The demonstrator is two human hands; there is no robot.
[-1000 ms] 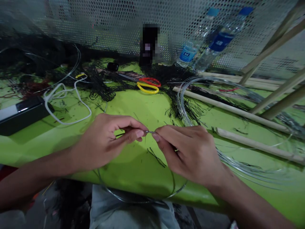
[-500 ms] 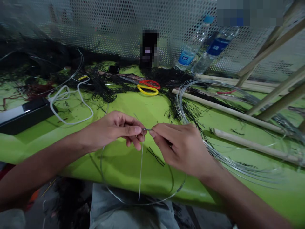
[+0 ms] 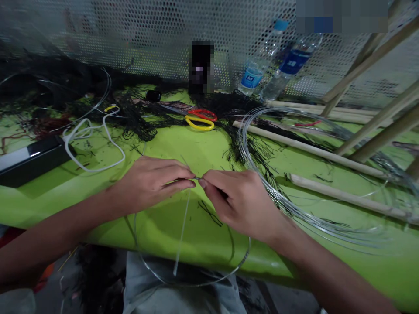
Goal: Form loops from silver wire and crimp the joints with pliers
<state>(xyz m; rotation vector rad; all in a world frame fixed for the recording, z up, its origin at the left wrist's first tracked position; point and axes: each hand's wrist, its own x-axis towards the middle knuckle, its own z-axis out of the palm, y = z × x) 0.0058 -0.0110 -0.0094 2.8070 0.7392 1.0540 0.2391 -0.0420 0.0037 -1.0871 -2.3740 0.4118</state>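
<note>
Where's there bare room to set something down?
Largely bare: between the scissors and the left hand and right hand; the strip between white cord and left forearm. Crowded: behind the scissors, with black threads; on the right, with wire coil and sticks.

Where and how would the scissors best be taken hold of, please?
I would grip the scissors by their red and yellow handles, coming from the near right side, probably with the right hand once free of the wire. The open handle loops lie at the right end, while the blades point left and away.
</note>
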